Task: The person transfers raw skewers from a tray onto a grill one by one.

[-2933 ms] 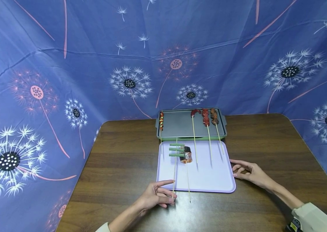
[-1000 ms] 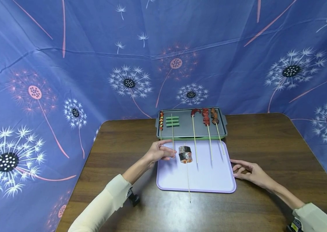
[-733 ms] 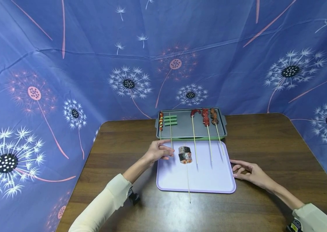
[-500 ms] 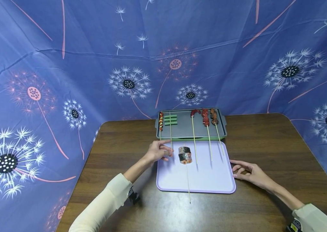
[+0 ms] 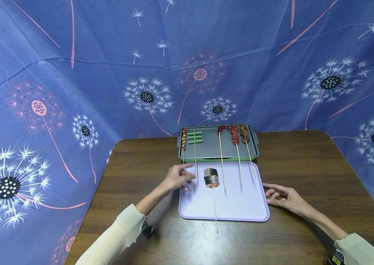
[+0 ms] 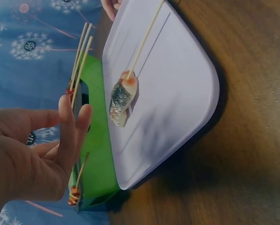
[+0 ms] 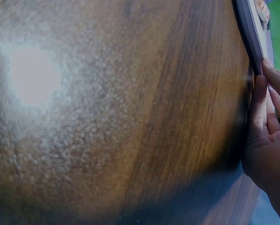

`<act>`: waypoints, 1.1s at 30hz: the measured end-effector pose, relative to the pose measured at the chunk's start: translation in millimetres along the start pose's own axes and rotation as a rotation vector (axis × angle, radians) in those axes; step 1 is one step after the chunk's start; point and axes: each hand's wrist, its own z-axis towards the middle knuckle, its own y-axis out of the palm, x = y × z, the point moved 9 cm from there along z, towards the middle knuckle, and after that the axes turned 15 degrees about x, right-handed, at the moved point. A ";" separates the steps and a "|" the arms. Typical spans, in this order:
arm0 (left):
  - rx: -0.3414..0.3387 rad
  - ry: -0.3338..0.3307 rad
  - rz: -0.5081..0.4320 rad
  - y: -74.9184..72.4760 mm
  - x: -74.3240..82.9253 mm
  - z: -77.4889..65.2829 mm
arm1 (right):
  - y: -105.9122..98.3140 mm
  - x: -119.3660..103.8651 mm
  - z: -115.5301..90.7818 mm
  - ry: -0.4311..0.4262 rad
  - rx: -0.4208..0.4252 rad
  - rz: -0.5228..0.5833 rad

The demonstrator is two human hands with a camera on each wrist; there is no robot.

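My left hand (image 5: 177,177) hovers beside the stick of a skewer of three green stalks (image 5: 195,137), its fingers loosely bent and parted from it. That skewer lies on the grill plate (image 5: 208,150) at the left, its stick reaching over the lilac tray (image 5: 243,206). Nothing sits between the fingers of the left hand (image 6: 41,154) in the left wrist view. With the tips of its index finger and thumb, my right hand (image 5: 286,198) touches the tray's right edge. On the tray lies a fish skewer (image 5: 211,178) with dark silvery skin, its stick pointing toward me.
On the grill plate lie a thin red-and-yellow skewer (image 5: 184,139) at far left, and at right a dark red curled skewer (image 5: 223,129), a red meat skewer (image 5: 234,135) and a brown one (image 5: 244,133). The wooden table (image 5: 133,165) meets a blue cloth (image 5: 160,44) behind.
My left hand carries the green-stalk skewer from above the tray onto the grill plate, shifts it slightly left, then lets go and draws back. My right hand stays at the tray's edge.
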 end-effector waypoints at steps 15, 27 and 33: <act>-0.185 0.024 -0.067 12.9 -15.4 -68.7 | 1.0 -3.4 -0.1 -0.018 -0.002 -0.016; -0.261 -0.197 -0.241 69.0 -66.1 -111.1 | -2.1 -3.7 1.0 0.007 -0.002 -0.041; -0.285 -0.270 -0.313 88.2 -76.2 -120.4 | -0.4 -3.9 -0.2 -0.007 -0.008 -0.022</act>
